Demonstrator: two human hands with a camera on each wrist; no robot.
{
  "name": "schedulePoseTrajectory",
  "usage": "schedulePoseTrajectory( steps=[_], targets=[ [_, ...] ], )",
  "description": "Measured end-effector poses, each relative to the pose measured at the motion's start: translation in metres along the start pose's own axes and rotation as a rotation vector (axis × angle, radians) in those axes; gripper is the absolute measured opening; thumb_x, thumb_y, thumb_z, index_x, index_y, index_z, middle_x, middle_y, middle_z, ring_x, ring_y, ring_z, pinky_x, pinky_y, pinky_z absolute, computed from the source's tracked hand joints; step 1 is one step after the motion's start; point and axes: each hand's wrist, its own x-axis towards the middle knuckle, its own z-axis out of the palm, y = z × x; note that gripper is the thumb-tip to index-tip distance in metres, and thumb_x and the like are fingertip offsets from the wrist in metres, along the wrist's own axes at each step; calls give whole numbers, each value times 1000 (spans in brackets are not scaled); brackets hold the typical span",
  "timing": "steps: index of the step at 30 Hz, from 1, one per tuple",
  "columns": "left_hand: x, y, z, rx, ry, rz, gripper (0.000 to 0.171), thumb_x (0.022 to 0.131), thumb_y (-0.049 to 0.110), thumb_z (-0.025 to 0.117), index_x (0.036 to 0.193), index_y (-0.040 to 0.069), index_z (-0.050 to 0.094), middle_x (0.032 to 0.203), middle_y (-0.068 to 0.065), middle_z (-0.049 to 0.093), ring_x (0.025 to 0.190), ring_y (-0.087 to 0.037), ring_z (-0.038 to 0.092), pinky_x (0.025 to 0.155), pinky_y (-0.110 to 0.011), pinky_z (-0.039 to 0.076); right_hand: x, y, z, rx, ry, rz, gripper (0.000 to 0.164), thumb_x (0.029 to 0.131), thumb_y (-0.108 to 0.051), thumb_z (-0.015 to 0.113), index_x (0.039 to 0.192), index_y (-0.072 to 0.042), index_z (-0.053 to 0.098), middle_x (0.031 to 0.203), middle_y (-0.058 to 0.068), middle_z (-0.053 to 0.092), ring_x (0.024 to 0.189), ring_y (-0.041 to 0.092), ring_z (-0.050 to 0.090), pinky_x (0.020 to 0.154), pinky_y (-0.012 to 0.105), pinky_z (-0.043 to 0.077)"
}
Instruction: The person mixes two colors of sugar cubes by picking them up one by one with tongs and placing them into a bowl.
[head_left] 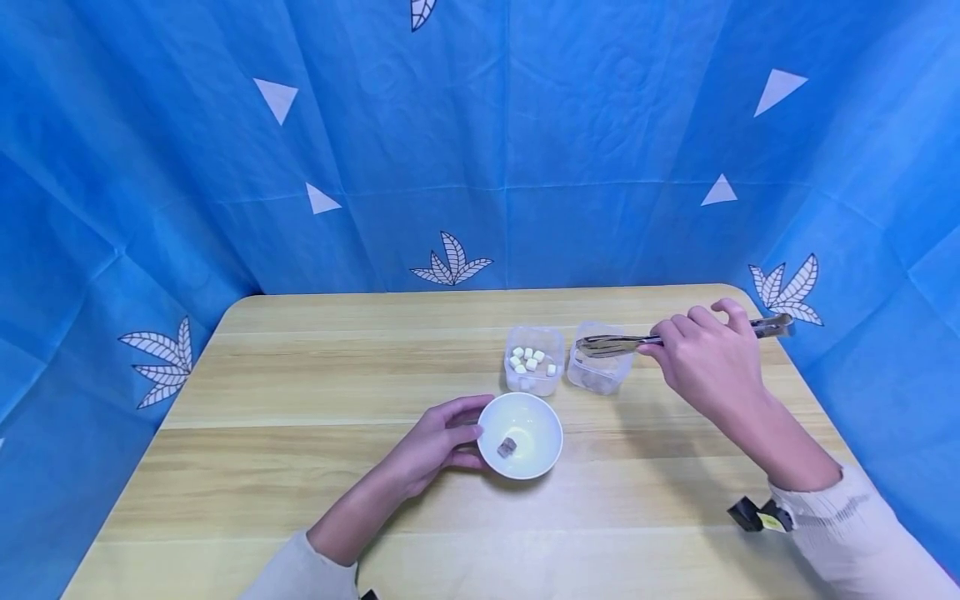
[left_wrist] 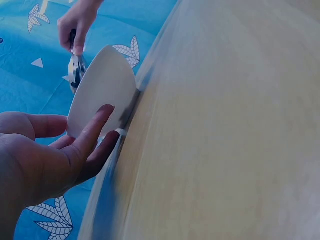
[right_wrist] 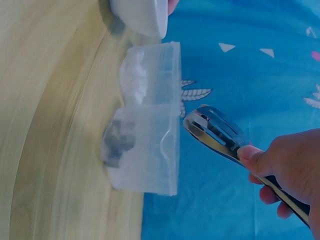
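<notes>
My left hand holds a white bowl by its left side, thumb at the rim and the other fingers against the outside wall, as the left wrist view shows. Inside the bowl lies a small brownish-grey cube. My right hand grips metal tongs, whose tips hang above the right clear plastic container. Dark pieces show through that container's wall in the right wrist view. Just behind the bowl, the left clear container has several small white cubes in it.
Both containers stand side by side on a light wooden table. A blue cloth with white leaf and triangle prints hangs behind the table and along its sides. A black strap device sits at the right sleeve.
</notes>
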Motion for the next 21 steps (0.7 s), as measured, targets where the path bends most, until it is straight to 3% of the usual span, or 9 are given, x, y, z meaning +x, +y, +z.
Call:
schedulePoseTrajectory(
  steps=[4,9,21],
  targets=[
    [0,0,0,-1,0,0,55,102,3,53,156,5,43,156,-25,48,112,-27,71,88,-42,67,2,-6,-8,26,11,-1,50,104,-41,52,82,-2,74,69,12,72,69,31,60,92,60,46],
    [-1,0,1,-5,6,-3,55,102,3,54,156,6,43,156,-24,48,110,-26,71,87,-41,67,3,-13,-16,29,-38,-3,44,101,-40,55,84,-4,74,71,12,74,70,30,63,93,61,46],
    [-2,1,3,-16,18,-17,56,101,2,53,156,8,44,159,-21,46,111,-25,70,85,-39,68,6,-40,-24,91,-75,-61,44,102,-40,52,86,-7,76,73,7,74,73,28,66,94,56,48]
  ],
)
